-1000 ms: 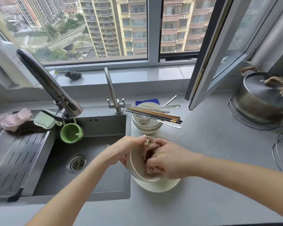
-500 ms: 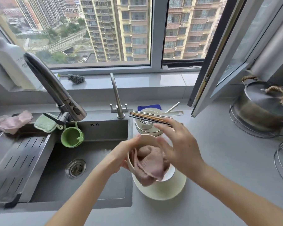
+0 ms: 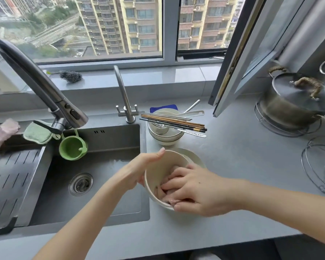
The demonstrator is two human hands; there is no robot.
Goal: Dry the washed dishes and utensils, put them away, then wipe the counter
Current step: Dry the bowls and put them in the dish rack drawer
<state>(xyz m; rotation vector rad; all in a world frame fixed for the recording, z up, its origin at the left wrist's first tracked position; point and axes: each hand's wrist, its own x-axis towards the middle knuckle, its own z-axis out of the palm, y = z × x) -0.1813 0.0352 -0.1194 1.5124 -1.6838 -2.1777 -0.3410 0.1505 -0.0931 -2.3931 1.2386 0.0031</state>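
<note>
My left hand [image 3: 139, 171] grips the rim of a cream bowl [image 3: 158, 171], tilted on its side above a cream plate [image 3: 193, 156] on the grey counter [image 3: 233, 156]. My right hand [image 3: 195, 190] presses a pink cloth [image 3: 170, 200] inside the bowl, fingers curled on the cloth. Behind them stands a stack of white bowls [image 3: 166, 136]. Several chopsticks [image 3: 174, 123] and a white spoon [image 3: 191, 113] lie across its top.
The steel sink [image 3: 101, 166] with a drain rack [image 3: 13, 177] is at left, under a dark faucet [image 3: 36, 81] and a green cup [image 3: 72, 147]. A lidded steel pot [image 3: 296, 102] on a wire stand sits at right. An open window frame [image 3: 238, 62] juts over the counter.
My right hand, lifted off the cloth half a second ago, has come back down into the bowl and presses the cloth again. The left hand still holds the bowl's rim.
</note>
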